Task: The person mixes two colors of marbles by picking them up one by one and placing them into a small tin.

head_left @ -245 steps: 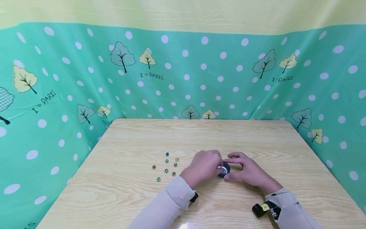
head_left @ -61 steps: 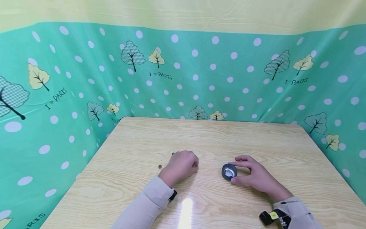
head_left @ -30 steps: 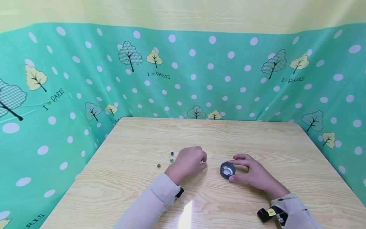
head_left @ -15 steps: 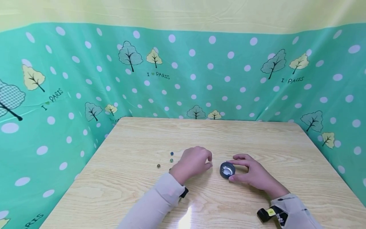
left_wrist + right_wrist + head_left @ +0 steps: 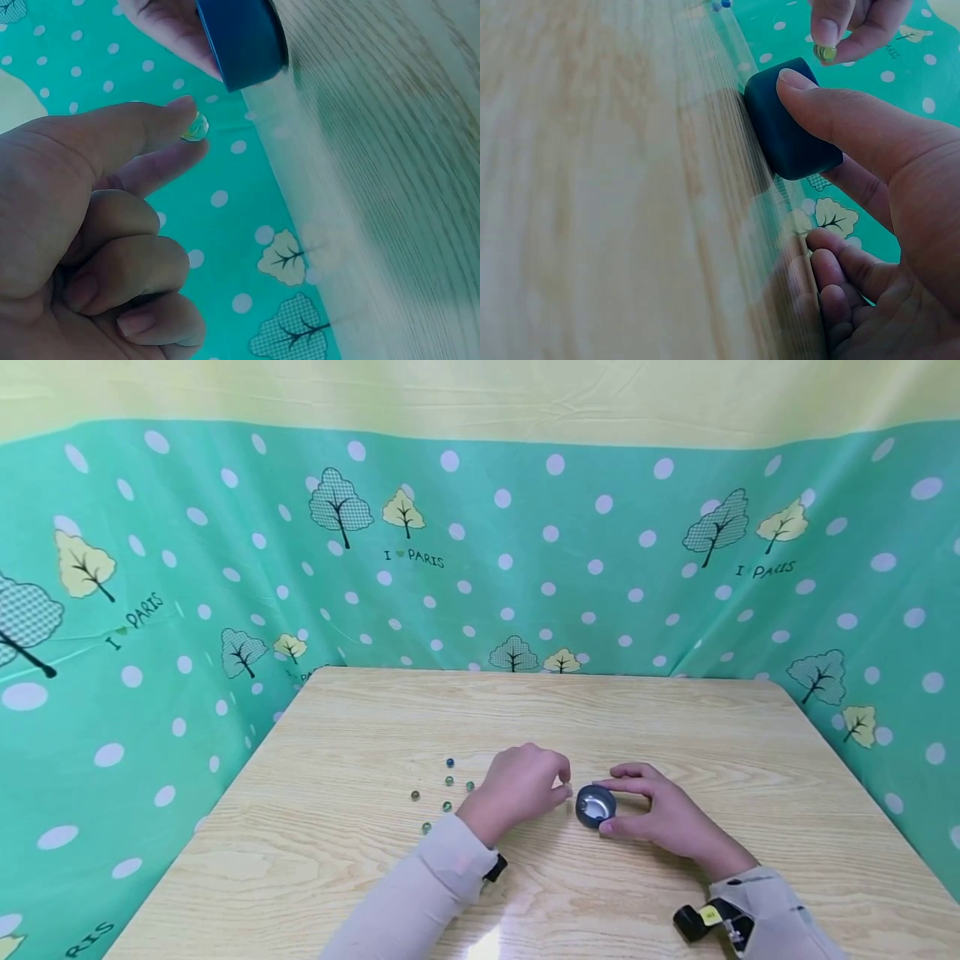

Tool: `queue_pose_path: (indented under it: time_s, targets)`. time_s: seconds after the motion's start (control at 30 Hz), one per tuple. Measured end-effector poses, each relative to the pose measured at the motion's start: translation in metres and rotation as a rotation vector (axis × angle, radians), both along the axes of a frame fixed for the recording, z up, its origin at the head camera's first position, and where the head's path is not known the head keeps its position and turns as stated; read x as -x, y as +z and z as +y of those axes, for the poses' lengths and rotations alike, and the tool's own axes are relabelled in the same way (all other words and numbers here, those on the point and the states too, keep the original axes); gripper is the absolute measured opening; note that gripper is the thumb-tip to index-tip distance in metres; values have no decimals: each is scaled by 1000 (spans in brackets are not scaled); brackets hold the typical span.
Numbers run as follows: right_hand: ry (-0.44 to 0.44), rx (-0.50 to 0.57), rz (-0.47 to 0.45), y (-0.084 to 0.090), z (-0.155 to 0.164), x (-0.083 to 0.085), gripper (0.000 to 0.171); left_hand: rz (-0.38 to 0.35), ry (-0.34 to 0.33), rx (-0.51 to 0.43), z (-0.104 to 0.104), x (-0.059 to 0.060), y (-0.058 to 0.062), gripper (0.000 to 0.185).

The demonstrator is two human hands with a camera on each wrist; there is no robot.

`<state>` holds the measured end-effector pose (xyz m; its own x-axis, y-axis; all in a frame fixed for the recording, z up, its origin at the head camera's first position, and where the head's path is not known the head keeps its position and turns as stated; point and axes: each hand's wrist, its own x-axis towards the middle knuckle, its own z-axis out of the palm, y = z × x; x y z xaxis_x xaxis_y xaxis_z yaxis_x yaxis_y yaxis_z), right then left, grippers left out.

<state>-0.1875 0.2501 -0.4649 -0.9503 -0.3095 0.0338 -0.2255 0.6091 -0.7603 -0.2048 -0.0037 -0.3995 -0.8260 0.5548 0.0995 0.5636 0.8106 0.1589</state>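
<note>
A small dark blue round container (image 5: 596,804) with a shiny inside stands on the wooden table (image 5: 570,710). My right hand (image 5: 609,809) holds it by the side, thumb and forefinger around its wall (image 5: 787,124). My left hand (image 5: 564,790) is just left of the container and pinches a small greenish glass marble (image 5: 196,126) between thumb and forefinger. The right wrist view shows the same marble (image 5: 826,52) close above the container's rim. In the left wrist view the container (image 5: 241,37) sits just beyond those fingertips.
Several loose marbles lie on the table left of my left hand, among them a blue marble (image 5: 450,762) and green marbles (image 5: 447,806). A green spotted curtain (image 5: 525,552) with tree prints surrounds the table on three sides.
My left hand has moved right from the loose marbles toward the container, with a marble pinched in its fingertips, uncovering more marbles. The right hand and container have stayed in place.
</note>
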Motion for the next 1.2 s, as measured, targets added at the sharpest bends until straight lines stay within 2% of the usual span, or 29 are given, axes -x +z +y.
queue_pose_path:
  time_s: [0.5, 0.87, 1.2]
  targets:
    - [-6, -7, -13, -1, 1, 2, 57, 5, 0, -5, 16, -1, -1, 17]
    - [3, 23, -30, 1, 0, 1, 56, -12, -12, -6, 26, -2, -5, 16]
    - [-2, 9, -36, -1, 0, 2, 58, -7, -35, -5, 34, -5, -10, 11]
